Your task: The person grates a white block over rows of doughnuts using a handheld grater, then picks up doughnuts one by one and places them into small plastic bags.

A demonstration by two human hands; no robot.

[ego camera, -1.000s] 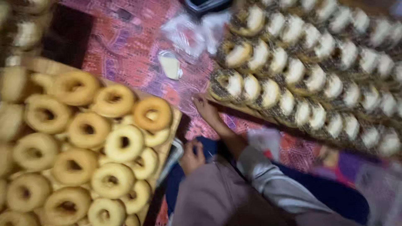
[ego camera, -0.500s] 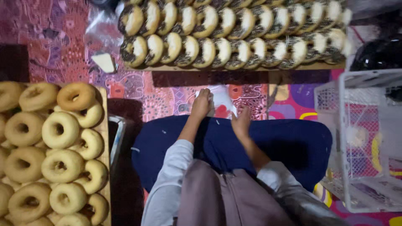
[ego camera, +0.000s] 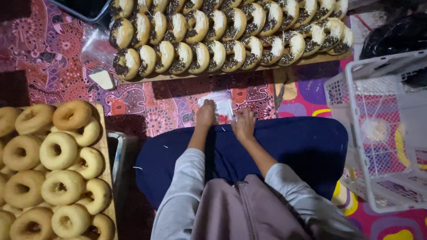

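Since half a second before, both hands had barely shifted, staying together at the front edge of the dark blue cushion (ego camera: 284, 146). The left hand (ego camera: 206, 114) and right hand (ego camera: 244, 125) each pinched the clear plastic bag (ego camera: 222, 104), apparently to spread it. The bag lay on the patterned floor mat (ego camera: 169, 106), just before the board of topped doughnuts (ego camera: 231, 40), with plain doughnuts (ego camera: 53, 169) stacked at the left.

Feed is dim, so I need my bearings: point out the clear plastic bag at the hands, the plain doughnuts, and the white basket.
clear plastic bag (ego camera: 222, 106), head view, on its flat middle between the hands.
plain doughnuts (ego camera: 58, 151), head view, on one ring's top.
white basket (ego camera: 378, 66), head view, on its upper rim.
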